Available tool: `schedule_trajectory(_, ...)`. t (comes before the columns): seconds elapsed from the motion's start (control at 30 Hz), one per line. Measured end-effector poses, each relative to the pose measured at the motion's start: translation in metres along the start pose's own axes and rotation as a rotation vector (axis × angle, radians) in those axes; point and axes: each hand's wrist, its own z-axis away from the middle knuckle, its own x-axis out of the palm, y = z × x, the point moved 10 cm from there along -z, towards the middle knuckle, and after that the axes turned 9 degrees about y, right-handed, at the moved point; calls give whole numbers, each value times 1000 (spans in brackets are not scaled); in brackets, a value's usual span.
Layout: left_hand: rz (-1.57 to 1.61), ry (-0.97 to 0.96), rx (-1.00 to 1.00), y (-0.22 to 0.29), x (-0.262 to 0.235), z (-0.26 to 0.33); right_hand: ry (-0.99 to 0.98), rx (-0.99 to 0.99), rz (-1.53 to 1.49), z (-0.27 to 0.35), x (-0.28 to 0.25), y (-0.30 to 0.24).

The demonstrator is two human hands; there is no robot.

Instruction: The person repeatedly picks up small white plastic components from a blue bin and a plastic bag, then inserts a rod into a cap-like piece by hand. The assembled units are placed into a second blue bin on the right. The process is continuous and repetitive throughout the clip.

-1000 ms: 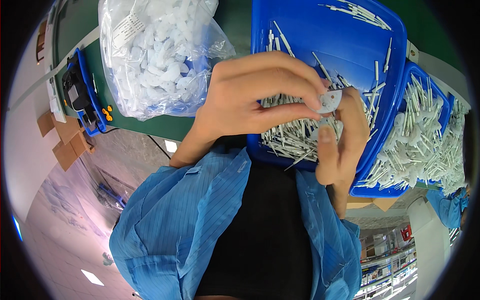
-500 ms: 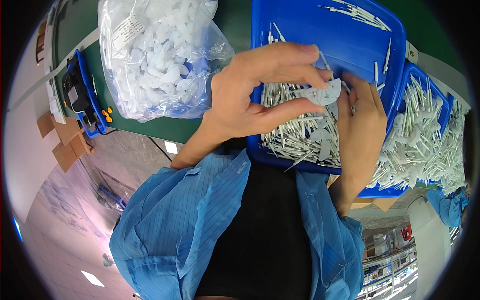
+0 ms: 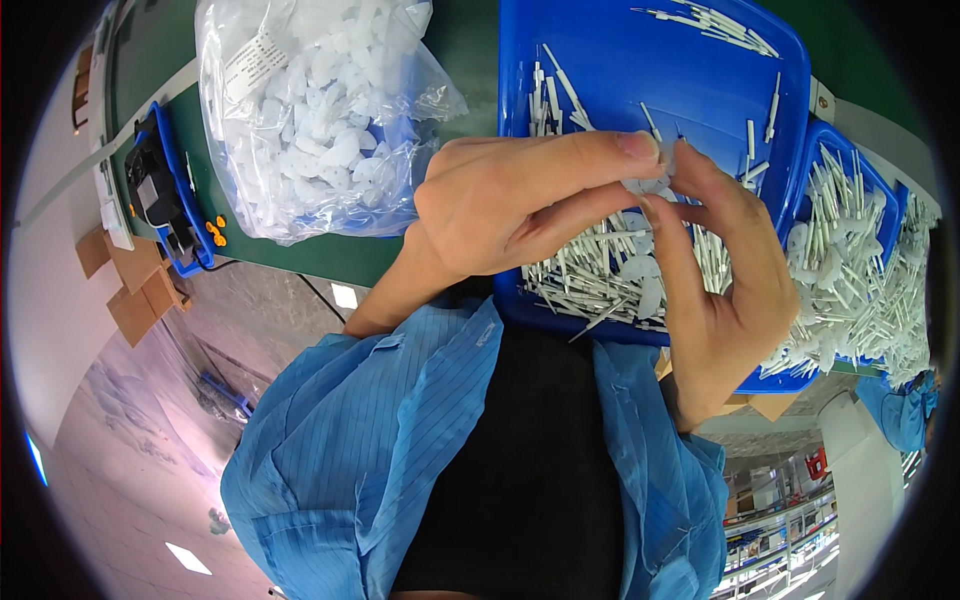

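Over a deep blue bin (image 3: 655, 60), my left hand (image 3: 520, 205) holds a small translucent white plastic piece (image 3: 652, 185) between thumb and fingers. From the other side, my right hand (image 3: 735, 275) pinches the same piece, its thumb and index finger close against my left fingertips. The fingers cover most of the piece. Whether a thin stick is also in the right fingers cannot be made out. Below the hands, thin white sticks with metal tips (image 3: 590, 275) lie heaped in the bin. Among them is another white plastic piece (image 3: 645, 285).
A clear plastic bag (image 3: 330, 130) full of white pieces stands left of the bin. At right, another blue tray (image 3: 815, 135) holds heaped sticks with white pieces (image 3: 840, 270). Far left are a small blue tray with black items (image 3: 160, 190) and orange parts (image 3: 215, 230).
My left fingers have closed down over the white plastic piece, hiding most of it. My right hand has turned, its thumb and index finger now meeting the piece from the right.
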Motion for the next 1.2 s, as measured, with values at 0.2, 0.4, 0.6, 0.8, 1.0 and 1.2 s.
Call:
schedule_trajectory(0.2,-50,92,78,5,1,4,49,17,2,1,-2,1)
schedule_trajectory(0.4,-45,59,25,3,1,2,85,-54,123,5,-3,-7)
schedule_trajectory(0.6,-57,85,1,2,2,5,61,-51,85,4,-5,-3)
schedule_trajectory(0.8,-92,121,-1,2,2,2,142,-240,204,8,1,-13)
schedule_trajectory(1.0,-17,170,18,1,-5,-2,191,-165,79,13,-8,-10)
schedule_trajectory(1.2,-9,163,53,7,-7,-7,206,-327,24,17,-7,-19)
